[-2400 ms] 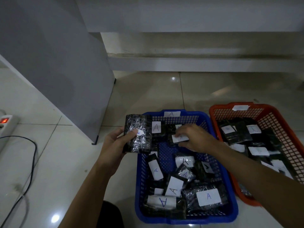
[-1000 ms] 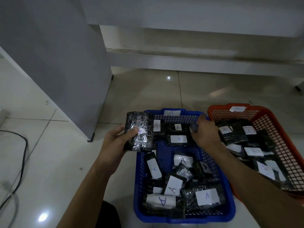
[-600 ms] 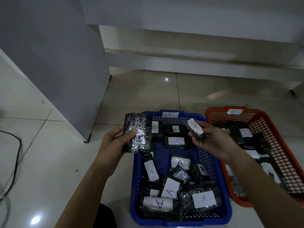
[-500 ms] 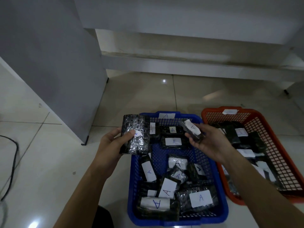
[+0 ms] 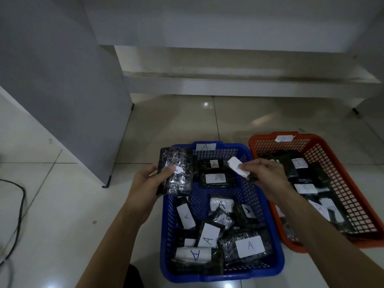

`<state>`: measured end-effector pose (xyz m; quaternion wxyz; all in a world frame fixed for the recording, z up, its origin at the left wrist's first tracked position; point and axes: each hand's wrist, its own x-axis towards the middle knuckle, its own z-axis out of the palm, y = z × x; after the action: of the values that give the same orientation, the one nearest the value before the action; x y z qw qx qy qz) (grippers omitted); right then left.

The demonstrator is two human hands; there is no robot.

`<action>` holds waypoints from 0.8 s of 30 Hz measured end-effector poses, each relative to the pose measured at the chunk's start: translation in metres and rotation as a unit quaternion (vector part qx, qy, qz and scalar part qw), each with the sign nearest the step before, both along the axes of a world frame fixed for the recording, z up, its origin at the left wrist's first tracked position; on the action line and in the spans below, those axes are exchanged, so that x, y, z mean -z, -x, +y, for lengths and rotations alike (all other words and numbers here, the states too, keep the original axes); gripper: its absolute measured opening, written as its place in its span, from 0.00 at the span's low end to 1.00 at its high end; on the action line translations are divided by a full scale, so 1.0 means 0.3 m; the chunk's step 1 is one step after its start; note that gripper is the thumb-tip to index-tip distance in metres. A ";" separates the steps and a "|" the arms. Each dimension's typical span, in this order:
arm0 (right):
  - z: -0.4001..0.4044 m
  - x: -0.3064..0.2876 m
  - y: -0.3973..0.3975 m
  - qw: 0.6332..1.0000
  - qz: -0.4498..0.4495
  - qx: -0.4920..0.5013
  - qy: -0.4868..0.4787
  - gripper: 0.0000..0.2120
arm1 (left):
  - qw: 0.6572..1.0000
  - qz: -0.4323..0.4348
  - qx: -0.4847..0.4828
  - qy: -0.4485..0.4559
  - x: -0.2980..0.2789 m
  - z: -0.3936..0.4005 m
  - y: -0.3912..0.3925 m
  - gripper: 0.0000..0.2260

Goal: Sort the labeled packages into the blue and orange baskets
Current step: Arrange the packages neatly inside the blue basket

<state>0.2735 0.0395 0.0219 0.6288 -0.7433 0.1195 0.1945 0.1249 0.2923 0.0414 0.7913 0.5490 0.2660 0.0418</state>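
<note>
A blue basket (image 5: 268, 265) tagged "A" stands on the floor in front of me, holding several black wrapped packages with white "A" labels. An orange basket (image 5: 336, 163) to its right also holds several labeled black packages. My left hand (image 5: 145, 183) grips a larger black wrapped package (image 5: 176, 171) upright at the blue basket's far left corner, thumb on its label. My right hand (image 5: 264, 175) pinches a small black package with a white label (image 5: 238, 168) above the blue basket's far right part.
A grey cabinet panel (image 5: 62, 90) stands at the left, its foot near the blue basket. A white low shelf (image 5: 228, 80) runs along the back. A black cable (image 5: 18, 215) lies on the tiles at far left.
My right hand lifted a small labeled package from the far end of the blue basket and now holds it up above the basket. The left hand kept its package still.
</note>
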 end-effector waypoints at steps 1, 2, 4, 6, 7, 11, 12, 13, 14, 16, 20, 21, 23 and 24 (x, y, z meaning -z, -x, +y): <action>-0.005 0.003 -0.003 1.000 -0.014 -0.008 0.019 0.06 | 1.000 0.000 0.002 0.000 0.001 -0.003 -0.002 0.12; -0.009 0.005 -0.008 0.998 -0.041 -0.016 0.044 0.05 | 1.000 0.000 0.004 0.000 0.001 -0.006 -0.004 0.12; -0.015 0.018 -0.026 0.979 -0.143 -0.045 0.142 0.05 | 1.000 0.001 0.003 0.000 0.004 -0.012 -0.010 0.12; 0.002 0.032 -0.039 0.929 -0.251 -0.096 0.255 0.05 | 1.000 0.005 0.001 0.000 0.008 -0.020 -0.015 0.11; 0.020 0.045 -0.044 0.901 -0.288 -0.120 0.302 0.06 | 1.000 0.008 0.001 0.002 0.010 -0.022 -0.017 0.11; 0.108 0.126 -0.040 0.823 -0.270 -0.221 0.448 0.05 | 1.000 0.015 -0.002 0.005 0.015 -0.017 -0.018 0.12; 0.123 0.143 -0.034 0.812 -0.254 -0.235 0.470 0.05 | 1.000 0.015 -0.003 0.005 0.014 -0.014 -0.017 0.12; 0.134 0.150 -0.030 0.808 -0.242 -0.238 0.482 0.03 | 1.000 0.016 -0.005 0.005 0.014 -0.010 -0.015 0.12; 0.143 0.151 -0.029 0.811 -0.237 -0.235 0.481 0.03 | 1.000 0.016 -0.007 0.005 0.013 -0.003 -0.012 0.12; 0.154 0.151 -0.029 0.832 -0.222 -0.216 0.460 0.15 | 1.000 0.014 -0.011 0.009 0.011 0.013 -0.005 0.12; 0.156 0.139 -0.030 0.836 -0.273 -0.196 0.434 0.09 | 1.000 0.007 -0.028 0.009 0.010 0.046 0.002 0.10; 0.153 0.144 -0.029 0.838 -0.277 -0.195 0.427 0.08 | 1.000 0.005 -0.029 0.010 0.011 0.050 0.003 0.10; 0.146 0.152 -0.020 0.842 -0.282 -0.194 0.417 0.08 | 0.999 0.002 -0.029 0.013 0.014 0.053 0.004 0.10; 0.143 0.152 -0.014 0.842 -0.293 -0.190 0.410 0.05 | 0.999 0.002 -0.029 0.014 0.015 0.053 0.005 0.10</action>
<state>0.2776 0.0824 -0.0238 0.2225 -0.9639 -0.1451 0.0167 0.1235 0.3082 0.0370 0.7967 0.5303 0.2837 0.0599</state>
